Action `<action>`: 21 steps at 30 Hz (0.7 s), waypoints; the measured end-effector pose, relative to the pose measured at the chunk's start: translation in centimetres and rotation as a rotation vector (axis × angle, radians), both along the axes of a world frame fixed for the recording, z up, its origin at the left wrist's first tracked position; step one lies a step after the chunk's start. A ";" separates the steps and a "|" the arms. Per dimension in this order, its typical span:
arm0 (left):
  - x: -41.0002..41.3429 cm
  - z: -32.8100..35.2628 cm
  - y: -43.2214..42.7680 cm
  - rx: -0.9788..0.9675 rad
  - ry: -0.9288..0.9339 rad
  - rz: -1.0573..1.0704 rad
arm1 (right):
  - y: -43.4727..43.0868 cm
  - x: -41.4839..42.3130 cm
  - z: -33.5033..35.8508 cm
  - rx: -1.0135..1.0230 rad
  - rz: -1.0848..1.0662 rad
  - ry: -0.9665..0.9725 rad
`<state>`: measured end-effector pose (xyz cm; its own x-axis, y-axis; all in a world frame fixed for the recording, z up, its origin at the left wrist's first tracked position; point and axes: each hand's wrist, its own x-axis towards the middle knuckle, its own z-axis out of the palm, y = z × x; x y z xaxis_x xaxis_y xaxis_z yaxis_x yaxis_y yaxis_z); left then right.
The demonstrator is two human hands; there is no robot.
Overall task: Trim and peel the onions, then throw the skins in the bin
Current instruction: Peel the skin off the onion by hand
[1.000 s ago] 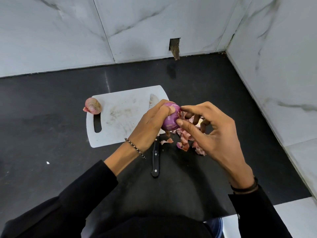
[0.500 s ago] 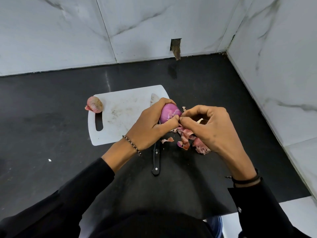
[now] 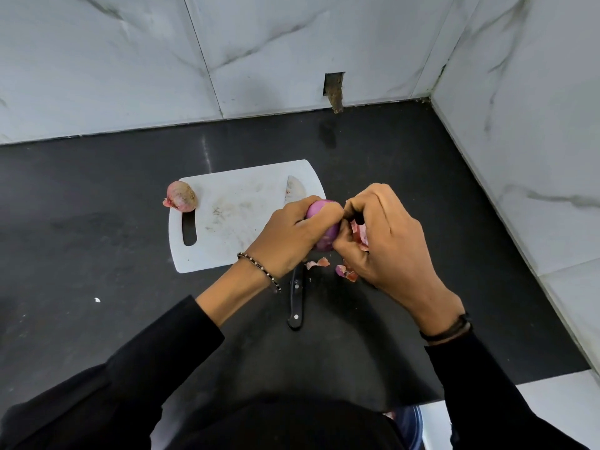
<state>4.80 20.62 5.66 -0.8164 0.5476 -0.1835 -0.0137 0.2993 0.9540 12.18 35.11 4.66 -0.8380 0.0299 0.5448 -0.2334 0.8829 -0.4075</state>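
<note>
Two onions are in view. One, purple and mostly bare of skin [image 3: 321, 233], is held above the black surface [image 3: 97, 241] between both hands, just off the right edge of the white cutting board [image 3: 233, 222]. The left hand [image 3: 292, 241] is wrapped around it from the left, fingers curled over its top. The right hand [image 3: 386, 238] meets it from the right with fingertips pinched at the onion's upper end; whether a strip of skin is caught in that pinch cannot be made out, since the fingers cover the spot. The second onion [image 3: 180, 196], still in its papery skin, sits at the board's far left corner, partly on the board and partly over its edge.

One knife [image 3: 296, 287] lies along the board's right edge. Only its blade tip and its black handle with rivets show; the middle is hidden under the left hand.

Loose skins [image 3: 345, 271] lie on the surface below the hands. Two or three separate pieces show near the knife handle, and more pink pieces show behind the right hand's fingers, but the hand covers most of that pile, so no full count is possible.

Each wrist carries one band, a beaded one on the left and a dark one on the right. A blue rounded rim [image 3: 412, 427] shows at the bottom edge, cut off by the person's dark clothing; what it belongs to cannot be told.
</note>
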 end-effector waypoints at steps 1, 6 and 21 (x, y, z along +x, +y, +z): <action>0.0 -0.1 0.1 0.000 -0.030 -0.011 | 0.1 0.0 -0.1 0.038 -0.003 0.019; -0.2 0.1 0.5 0.043 -0.091 0.026 | 0.0 1.0 0.2 -0.347 0.034 -0.039; -0.1 0.2 -0.6 0.020 0.139 0.007 | 0.8 1.1 1.7 -0.688 0.048 -0.157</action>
